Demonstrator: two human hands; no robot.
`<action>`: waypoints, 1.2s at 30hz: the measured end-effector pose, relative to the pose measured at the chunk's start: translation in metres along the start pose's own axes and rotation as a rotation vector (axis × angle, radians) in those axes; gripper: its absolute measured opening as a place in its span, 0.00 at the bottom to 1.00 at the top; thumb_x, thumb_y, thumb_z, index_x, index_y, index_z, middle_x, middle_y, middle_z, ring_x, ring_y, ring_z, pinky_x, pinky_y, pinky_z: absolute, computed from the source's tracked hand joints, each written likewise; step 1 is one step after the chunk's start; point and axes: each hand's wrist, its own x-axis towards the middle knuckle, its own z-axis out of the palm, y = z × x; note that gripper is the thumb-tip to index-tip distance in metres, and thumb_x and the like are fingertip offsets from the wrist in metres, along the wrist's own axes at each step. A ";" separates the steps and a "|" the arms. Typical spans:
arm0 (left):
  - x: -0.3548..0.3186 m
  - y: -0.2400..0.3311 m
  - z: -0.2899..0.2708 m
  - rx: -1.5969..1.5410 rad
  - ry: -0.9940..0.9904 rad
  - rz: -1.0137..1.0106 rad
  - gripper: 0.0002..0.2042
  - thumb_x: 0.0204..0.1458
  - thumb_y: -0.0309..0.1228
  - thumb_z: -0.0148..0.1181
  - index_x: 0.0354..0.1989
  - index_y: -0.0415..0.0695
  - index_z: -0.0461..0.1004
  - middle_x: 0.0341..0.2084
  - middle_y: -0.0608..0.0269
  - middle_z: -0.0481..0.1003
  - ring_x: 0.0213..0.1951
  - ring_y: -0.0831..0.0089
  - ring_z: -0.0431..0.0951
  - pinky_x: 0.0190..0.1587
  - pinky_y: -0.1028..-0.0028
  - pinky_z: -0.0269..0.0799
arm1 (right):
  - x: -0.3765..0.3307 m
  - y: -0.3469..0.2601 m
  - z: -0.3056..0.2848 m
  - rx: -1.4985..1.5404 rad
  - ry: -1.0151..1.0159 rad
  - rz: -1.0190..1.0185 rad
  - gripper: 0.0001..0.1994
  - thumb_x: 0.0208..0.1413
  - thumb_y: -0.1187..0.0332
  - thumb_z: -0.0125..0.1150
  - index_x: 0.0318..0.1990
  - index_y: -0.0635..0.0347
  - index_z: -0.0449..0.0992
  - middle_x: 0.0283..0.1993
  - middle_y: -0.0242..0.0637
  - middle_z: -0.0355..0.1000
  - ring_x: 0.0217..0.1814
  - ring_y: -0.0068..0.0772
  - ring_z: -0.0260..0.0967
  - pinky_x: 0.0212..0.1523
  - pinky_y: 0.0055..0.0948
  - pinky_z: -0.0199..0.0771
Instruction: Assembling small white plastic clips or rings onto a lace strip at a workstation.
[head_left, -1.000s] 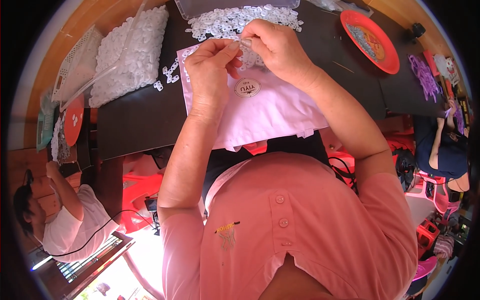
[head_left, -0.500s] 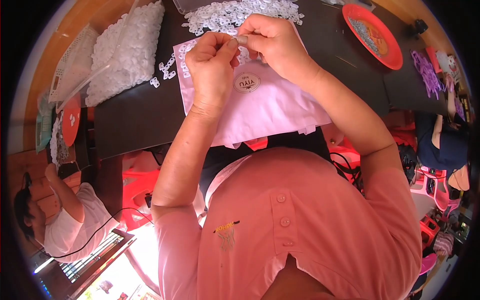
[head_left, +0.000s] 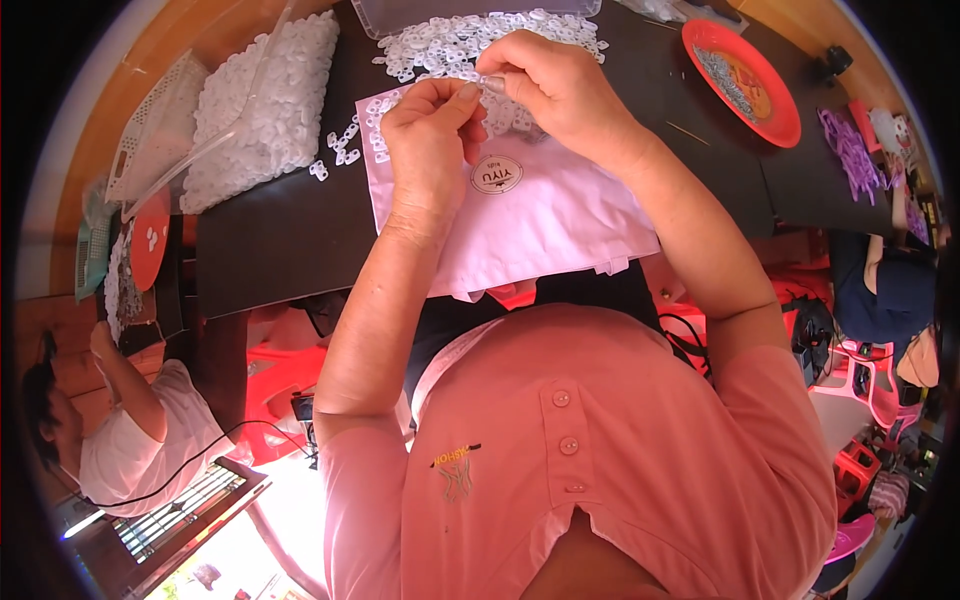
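Above the pale pink bag (head_left: 540, 225), both hands (left (head_left: 430, 140), right (head_left: 555, 85)) pinch one small white piece (head_left: 482, 88).

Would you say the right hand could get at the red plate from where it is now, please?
Probably yes. The red plate lies on the table to the right of the right hand, with only bare dark tabletop between, though the fingers are pinching a small piece.

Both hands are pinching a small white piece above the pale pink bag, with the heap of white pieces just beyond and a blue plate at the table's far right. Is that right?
Not quite. The plate at the table's far right is red, not blue, as the head view shows. The rest holds: left hand and right hand pinch a small white piece above the pale pink bag, the heap of white pieces just beyond.
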 end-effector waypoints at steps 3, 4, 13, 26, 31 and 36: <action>0.000 0.001 0.002 -0.011 -0.002 0.001 0.05 0.55 0.25 0.58 0.29 0.38 0.73 0.20 0.65 0.73 0.18 0.81 0.69 0.17 0.81 0.61 | 0.001 -0.003 -0.001 0.015 -0.004 0.066 0.04 0.51 0.74 0.55 0.35 0.59 0.74 0.31 0.39 0.75 0.31 0.42 0.74 0.32 0.36 0.72; -0.001 0.000 0.003 -0.010 -0.009 0.004 0.04 0.55 0.25 0.58 0.29 0.38 0.73 0.20 0.65 0.73 0.18 0.81 0.69 0.17 0.81 0.61 | 0.000 -0.003 0.000 0.012 -0.005 0.069 0.04 0.51 0.74 0.55 0.35 0.59 0.74 0.31 0.39 0.75 0.31 0.42 0.74 0.32 0.36 0.72; -0.001 -0.003 0.000 0.079 0.004 0.088 0.05 0.55 0.24 0.56 0.33 0.34 0.74 0.21 0.62 0.73 0.19 0.77 0.70 0.18 0.79 0.60 | 0.006 -0.011 -0.010 0.442 -0.100 0.526 0.05 0.56 0.69 0.60 0.34 0.60 0.77 0.23 0.23 0.69 0.25 0.14 0.64 0.25 0.17 0.62; -0.001 0.005 0.002 -0.077 0.079 0.004 0.05 0.53 0.25 0.57 0.29 0.35 0.73 0.19 0.60 0.73 0.17 0.77 0.69 0.16 0.78 0.59 | 0.014 0.060 -0.054 -0.678 -0.434 0.470 0.10 0.49 0.61 0.60 0.34 0.55 0.80 0.34 0.40 0.77 0.40 0.45 0.74 0.41 0.41 0.72; 0.001 0.002 -0.002 -0.024 0.031 -0.024 0.06 0.53 0.27 0.57 0.32 0.36 0.74 0.22 0.61 0.73 0.20 0.76 0.70 0.19 0.77 0.60 | 0.013 0.057 -0.049 -0.704 -0.454 0.399 0.09 0.49 0.65 0.58 0.36 0.54 0.80 0.38 0.38 0.77 0.43 0.43 0.74 0.41 0.42 0.72; -0.001 0.004 0.000 -0.022 0.039 -0.033 0.06 0.53 0.27 0.57 0.31 0.36 0.74 0.22 0.61 0.73 0.19 0.76 0.70 0.19 0.78 0.60 | 0.010 0.072 -0.048 -0.647 -0.485 0.239 0.12 0.47 0.74 0.54 0.39 0.56 0.79 0.40 0.38 0.76 0.44 0.44 0.73 0.42 0.42 0.72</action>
